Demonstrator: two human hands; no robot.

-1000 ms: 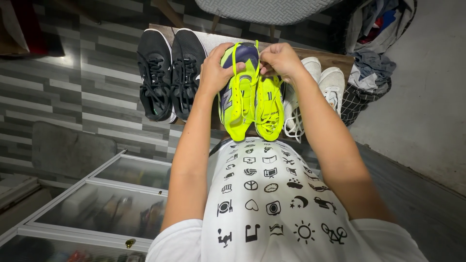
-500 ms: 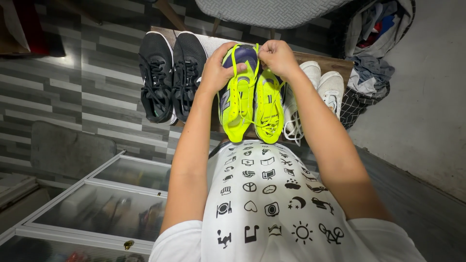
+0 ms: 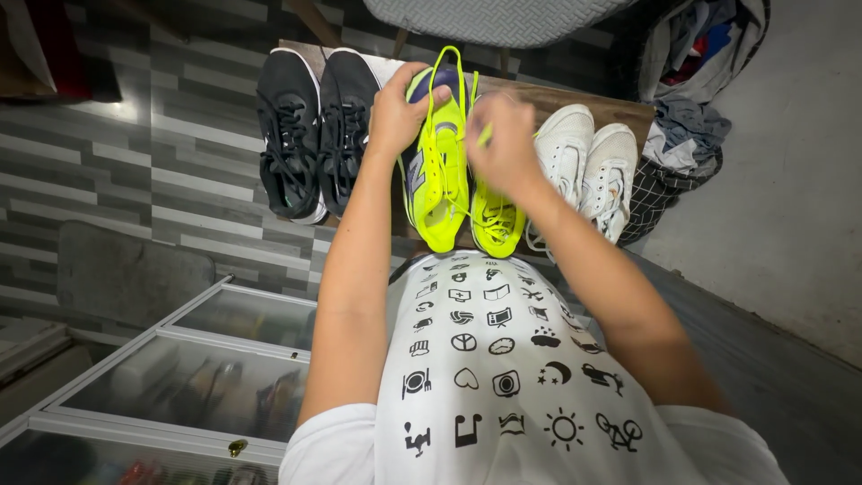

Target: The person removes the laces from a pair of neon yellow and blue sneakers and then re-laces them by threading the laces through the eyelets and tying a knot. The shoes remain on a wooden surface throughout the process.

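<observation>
The left hand has a closed grip on the far end of the yellow shoe, steadying it mid-bench between the black pair and white pair, while the blurred right hand pinches its lace.

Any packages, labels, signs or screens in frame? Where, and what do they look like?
No packages, signs or screens.
Side emblem on neon yellow and navy sneaker, under the left hand: grey letter-shaped patch on the navy side panel.
White T-shirt, bottom centre: rows of small black pictogram icons.
</observation>
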